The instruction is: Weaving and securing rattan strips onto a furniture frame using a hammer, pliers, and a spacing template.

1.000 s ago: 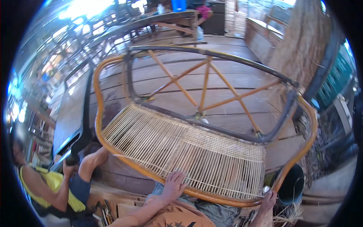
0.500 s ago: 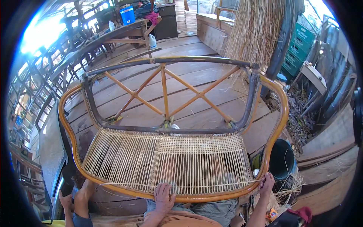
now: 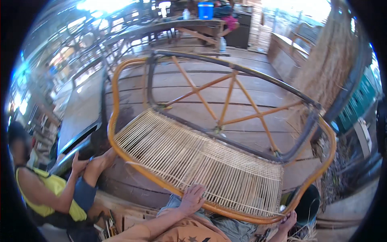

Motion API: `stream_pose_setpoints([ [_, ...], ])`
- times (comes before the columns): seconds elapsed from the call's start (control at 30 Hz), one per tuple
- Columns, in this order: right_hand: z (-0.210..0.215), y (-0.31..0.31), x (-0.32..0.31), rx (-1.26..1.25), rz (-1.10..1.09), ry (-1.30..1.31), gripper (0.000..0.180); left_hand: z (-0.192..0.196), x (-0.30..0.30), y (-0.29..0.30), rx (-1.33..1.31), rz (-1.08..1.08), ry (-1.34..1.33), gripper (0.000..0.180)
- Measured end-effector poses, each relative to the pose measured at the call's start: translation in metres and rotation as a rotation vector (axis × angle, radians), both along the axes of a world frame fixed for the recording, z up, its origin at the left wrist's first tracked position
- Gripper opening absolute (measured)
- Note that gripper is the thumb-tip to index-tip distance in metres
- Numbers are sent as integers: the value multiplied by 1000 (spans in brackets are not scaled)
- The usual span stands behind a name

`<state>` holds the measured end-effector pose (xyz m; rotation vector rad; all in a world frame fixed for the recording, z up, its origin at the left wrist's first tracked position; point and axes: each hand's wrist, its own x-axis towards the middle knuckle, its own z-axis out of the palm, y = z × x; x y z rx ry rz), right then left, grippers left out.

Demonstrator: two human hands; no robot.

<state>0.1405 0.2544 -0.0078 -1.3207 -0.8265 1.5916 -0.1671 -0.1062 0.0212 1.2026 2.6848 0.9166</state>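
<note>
A rattan bench [image 3: 192, 191] stands in front of me, with glossy orange-brown curved rails, a dark back frame with crossed poles, and a partly woven cane seat [image 3: 238, 177]. Long pale strands run front to back; a tighter cross-weave shows along the rear of its right part. My left hand [image 3: 192, 199] lies over the front rail, fingers stretched onto the strands, holding nothing. At the right front corner, my right hand [image 3: 288, 221] is closed against the rail. Blur hides whether a cane strand is also between those fingers.
A person in a yellow top [image 3: 54, 193] sits at the left, hands on a dark curved frame [image 3: 66, 163]. Behind the right corner is a dark bucket [image 3: 311, 201]. Dry fibre bundles [image 3: 326, 60], green crates [image 3: 356, 103] and a workbench with a blue container [image 3: 205, 11] stand farther off.
My view has turned left and tilted, so the bench appears slanted and farther right. More of the other person shows. Both my hands remain at the front rail.
</note>
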Motion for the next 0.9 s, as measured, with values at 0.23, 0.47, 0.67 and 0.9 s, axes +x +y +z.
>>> stream_pose_setpoints([
  [0.23,-5,2,-3,45,-60,-86,11,-3,5,-7,47,-4,34,41],
  [0.47,-4,3,-2,51,-13,-32,13,40,-9,-2,270,25,-89,38],
  [0.67,-3,3,-2,66,-15,-86,12,201,-26,29,657,-476,-380,29],
  [0.9,-12,13,19,-40,120,-99,19,328,-6,34,941,-982,-109,19],
])
